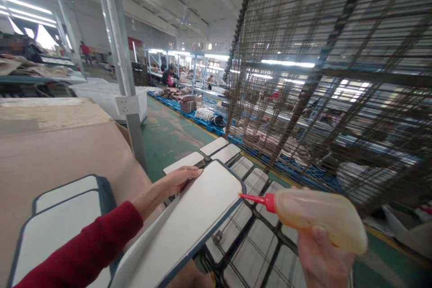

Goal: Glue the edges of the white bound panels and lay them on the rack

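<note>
My left hand grips the far left edge of a white panel with a dark blue border, thumb on top. The panel slants up in front of me, its near part running out of view at the bottom. In my right hand is a squeeze bottle of yellowish liquid, lying nearly level, fingers wrapped round it. Its red nozzle points left, and the tip is at the panel's right border; whether it touches I cannot tell.
Similar white panels lie stacked on a brown-covered table at left. Below, more pieces rest on a wire rack. Upright wire racks tower at right. A metal post with a socket stands ahead. People work farther off.
</note>
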Demonstrator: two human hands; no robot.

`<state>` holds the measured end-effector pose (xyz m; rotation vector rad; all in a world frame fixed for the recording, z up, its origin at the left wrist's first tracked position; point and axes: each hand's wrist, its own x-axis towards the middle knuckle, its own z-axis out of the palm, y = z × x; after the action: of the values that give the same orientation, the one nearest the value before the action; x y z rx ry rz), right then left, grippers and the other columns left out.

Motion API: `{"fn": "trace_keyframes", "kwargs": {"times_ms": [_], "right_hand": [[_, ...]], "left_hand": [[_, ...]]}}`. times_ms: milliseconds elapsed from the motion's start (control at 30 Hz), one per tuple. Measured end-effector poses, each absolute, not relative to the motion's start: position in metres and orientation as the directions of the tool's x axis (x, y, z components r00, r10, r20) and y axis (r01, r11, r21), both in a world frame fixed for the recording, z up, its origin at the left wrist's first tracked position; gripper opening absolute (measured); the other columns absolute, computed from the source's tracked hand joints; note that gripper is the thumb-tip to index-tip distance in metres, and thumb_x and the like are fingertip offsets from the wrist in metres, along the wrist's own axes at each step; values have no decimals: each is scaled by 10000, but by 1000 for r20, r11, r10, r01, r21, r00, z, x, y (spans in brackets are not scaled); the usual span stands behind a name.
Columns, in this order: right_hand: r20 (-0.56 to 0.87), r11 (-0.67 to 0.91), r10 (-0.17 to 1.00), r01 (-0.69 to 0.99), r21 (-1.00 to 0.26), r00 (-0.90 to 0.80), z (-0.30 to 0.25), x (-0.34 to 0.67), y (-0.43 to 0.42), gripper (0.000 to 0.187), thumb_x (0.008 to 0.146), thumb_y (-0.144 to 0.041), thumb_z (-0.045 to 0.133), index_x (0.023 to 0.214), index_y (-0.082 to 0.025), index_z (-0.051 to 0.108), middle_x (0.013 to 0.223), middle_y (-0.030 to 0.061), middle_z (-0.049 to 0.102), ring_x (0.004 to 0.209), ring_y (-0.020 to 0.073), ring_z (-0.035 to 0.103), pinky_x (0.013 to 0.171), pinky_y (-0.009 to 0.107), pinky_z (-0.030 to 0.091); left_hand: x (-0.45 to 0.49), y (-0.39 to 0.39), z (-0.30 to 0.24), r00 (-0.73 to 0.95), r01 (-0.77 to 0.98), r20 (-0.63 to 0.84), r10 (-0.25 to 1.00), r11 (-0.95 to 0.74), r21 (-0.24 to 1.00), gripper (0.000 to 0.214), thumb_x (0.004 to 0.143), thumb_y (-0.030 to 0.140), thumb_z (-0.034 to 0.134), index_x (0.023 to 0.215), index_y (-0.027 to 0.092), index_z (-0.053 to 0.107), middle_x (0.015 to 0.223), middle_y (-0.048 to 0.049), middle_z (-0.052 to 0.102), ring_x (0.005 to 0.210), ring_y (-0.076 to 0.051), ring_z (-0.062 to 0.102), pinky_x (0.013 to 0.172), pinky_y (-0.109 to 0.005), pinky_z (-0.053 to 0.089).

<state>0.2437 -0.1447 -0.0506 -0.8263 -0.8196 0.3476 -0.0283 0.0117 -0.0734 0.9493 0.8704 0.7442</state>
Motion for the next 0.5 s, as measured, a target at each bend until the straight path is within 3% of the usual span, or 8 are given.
{"fn": "trace_keyframes", "kwargs": {"times_ms": [133,300,500], "right_hand": [[535,669,524,69,-740,663,-45,241,-141,360,626,-248,784,972,-232,687,1032,44,711,1204,248,546,1075,413,400],[531,718,575,-72,-693,623,-51,242,-134,431,649,-192,764,1065,-227,657,1026,50,714,1027,257,653,925,444,534],[513,701,625,-133,-701,589,-51,239,-128,495,651,-184,757,1127,-238,632,936,40,727,936,248,685,846,418,577]], "left_hand": [[-30,7,-73,441,-196,-292,848,409,891,427,501,379,881,711,149,588,608,-12,682,511,-144,626,501,-231,494],[-32,5,-76,427,-222,-298,854,418,881,400,558,377,858,712,164,556,615,-11,680,523,-146,630,490,-223,485],[-37,3,-80,460,-210,-302,835,432,877,463,527,409,873,754,168,549,645,-12,691,545,-147,634,508,-230,498]]}}
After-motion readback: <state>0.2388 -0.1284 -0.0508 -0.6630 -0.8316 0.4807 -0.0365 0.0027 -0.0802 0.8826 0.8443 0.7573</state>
